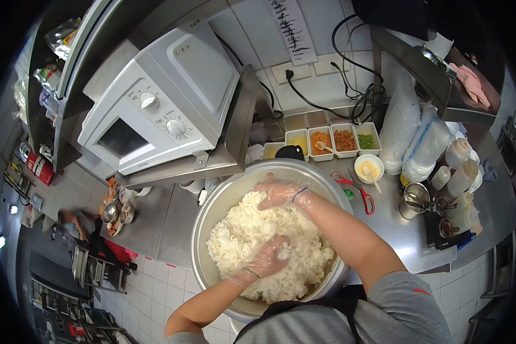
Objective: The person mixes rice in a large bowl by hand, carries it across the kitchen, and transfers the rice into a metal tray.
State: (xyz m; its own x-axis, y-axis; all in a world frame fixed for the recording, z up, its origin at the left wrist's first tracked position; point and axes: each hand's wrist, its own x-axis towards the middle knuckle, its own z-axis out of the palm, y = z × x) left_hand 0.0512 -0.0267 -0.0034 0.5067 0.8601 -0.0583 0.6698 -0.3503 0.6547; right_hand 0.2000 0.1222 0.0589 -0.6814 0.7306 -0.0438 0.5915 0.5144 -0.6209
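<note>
A large metal pot (pixel 200 250) stands in front of me, holding a big heap of cooked white rice (pixel 235 226). Both my hands wear clear plastic gloves. My left hand (pixel 269 258) is in the middle of the heap, fingers curled around a small clump of rice. Near the pot's far inner wall, my right hand (pixel 278 192) rests at the rice's edge with its fingers stretched out. A blue band circles the right glove at the wrist.
Behind the pot are several topping trays (pixel 319 140). To the right lie red-handled scissors (pixel 368 202), a bowl (pixel 368 168) with a spoon, a metal cup (pixel 414 200) and squeeze bottles (pixel 462 176). A microwave (pixel 160 103) sits at upper left; a person (pixel 85 226) is farther left.
</note>
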